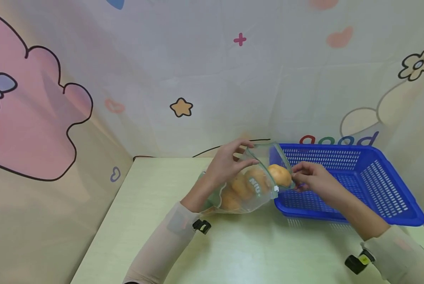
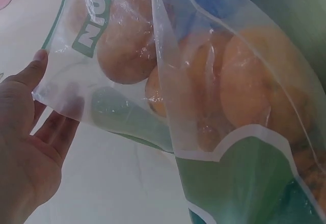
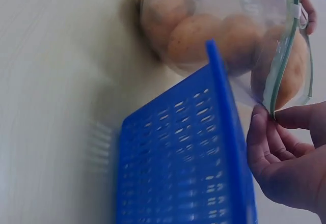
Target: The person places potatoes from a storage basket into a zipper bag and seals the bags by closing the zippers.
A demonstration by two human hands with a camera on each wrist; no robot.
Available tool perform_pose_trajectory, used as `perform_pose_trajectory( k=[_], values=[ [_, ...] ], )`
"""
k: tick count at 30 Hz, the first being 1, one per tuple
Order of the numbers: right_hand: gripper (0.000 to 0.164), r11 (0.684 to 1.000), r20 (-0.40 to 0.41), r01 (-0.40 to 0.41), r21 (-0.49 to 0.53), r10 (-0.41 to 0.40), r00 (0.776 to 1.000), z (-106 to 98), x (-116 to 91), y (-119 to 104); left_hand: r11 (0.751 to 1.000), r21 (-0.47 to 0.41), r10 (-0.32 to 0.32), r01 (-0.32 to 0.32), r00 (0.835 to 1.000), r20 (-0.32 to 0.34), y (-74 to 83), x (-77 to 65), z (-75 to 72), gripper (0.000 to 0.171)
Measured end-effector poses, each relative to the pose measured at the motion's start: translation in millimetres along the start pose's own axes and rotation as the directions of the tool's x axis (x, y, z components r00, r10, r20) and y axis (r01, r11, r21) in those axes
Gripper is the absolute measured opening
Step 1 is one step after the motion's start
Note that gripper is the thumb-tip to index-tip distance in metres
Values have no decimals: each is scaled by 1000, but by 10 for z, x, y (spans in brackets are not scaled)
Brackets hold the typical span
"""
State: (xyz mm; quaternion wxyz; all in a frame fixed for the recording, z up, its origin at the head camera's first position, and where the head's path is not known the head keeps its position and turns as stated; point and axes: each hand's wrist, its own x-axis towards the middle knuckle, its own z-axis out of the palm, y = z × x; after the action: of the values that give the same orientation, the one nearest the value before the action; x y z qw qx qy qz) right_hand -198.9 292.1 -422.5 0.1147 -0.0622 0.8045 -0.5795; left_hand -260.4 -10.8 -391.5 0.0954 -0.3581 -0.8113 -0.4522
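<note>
A clear zip bag (image 1: 248,206) with green and white print lies on its side, holding several potatoes (image 2: 247,79). Its mouth faces right and gapes, with one potato (image 1: 280,176) right at the opening. My left hand (image 1: 223,167) pinches one edge of the mouth between thumb and fingers. At the opposite corner of the mouth, my right hand (image 1: 316,182) pinches the green zip strip (image 3: 281,71) between thumb and forefinger. A white slider (image 1: 276,189) sits at the strip's near end.
Just right of the bag, a blue plastic basket (image 1: 389,188) stands on the pale table (image 1: 240,248); the bag's mouth overlaps its left rim in the head view. Behind the table hangs a printed cloth (image 1: 219,79). Both sleeves carry wrist straps.
</note>
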Motion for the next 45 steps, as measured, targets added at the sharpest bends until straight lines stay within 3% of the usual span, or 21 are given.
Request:
perform_pose_trajectory(
  k=[3,7,12,15,17,20,25,28,30,33,35,37,39,40,42,45],
  values=[
    [25,999,-7,-9,41,9,1000,5,20,-125,999,-38,3,-5,999,-44,-7,-26,-84,39],
    [25,997,-26,12,73,-10,1000,-5,57,-450,994,-89,50,-61,991,-126,29,-10,-277,39],
    [20,987,-28,113,113,-110,993,-57,45,-1056,976,-135,131,-170,958,-257,203,68,-613,36],
    [11,955,-13,204,214,-206,978,-85,-9,-1384,956,-187,158,-225,935,-317,324,74,-789,35],
    [6,923,-1,249,293,-260,966,-97,-54,-1534,940,-242,153,-242,930,-333,376,64,-865,34],
    [5,902,-3,272,336,-287,958,-84,-100,-1631,919,-323,117,-228,937,-328,384,44,-907,34],
    [17,964,-38,193,180,-190,981,30,-85,-1528,917,-389,-14,-86,969,-247,254,7,-839,39],
    [22,976,-39,154,154,-150,988,66,-58,-1414,947,-322,-59,-22,969,-240,231,-23,-767,46],
    [23,969,-38,150,196,-145,989,62,-50,-1361,978,-209,-46,-17,954,-295,302,-48,-729,48],
    [23,955,-43,155,253,-149,988,44,-43,-1328,999,-22,22,-33,924,-381,527,-100,-699,39],
    [24,947,-40,157,280,-152,988,43,-36,-1322,997,74,60,-35,926,-373,730,-162,-687,34],
    [25,948,-43,163,274,-157,987,46,-31,-1325,988,152,36,10,953,-300,935,-241,-663,38],
    [25,946,-58,175,274,-166,984,54,-26,-1328,971,223,-41,84,981,-191,1097,-326,-621,48],
    [25,942,-66,183,281,-171,983,59,-22,-1323,956,266,-86,120,987,-135,1156,-367,-598,51],
    [25,934,-83,203,295,-186,979,73,-2,-1300,926,336,-166,171,985,-43,1217,-429,-556,48],
    [24,935,-126,229,271,-202,971,102,61,-1240,923,345,-192,170,981,31,1188,-466,-512,28]
  ],
)
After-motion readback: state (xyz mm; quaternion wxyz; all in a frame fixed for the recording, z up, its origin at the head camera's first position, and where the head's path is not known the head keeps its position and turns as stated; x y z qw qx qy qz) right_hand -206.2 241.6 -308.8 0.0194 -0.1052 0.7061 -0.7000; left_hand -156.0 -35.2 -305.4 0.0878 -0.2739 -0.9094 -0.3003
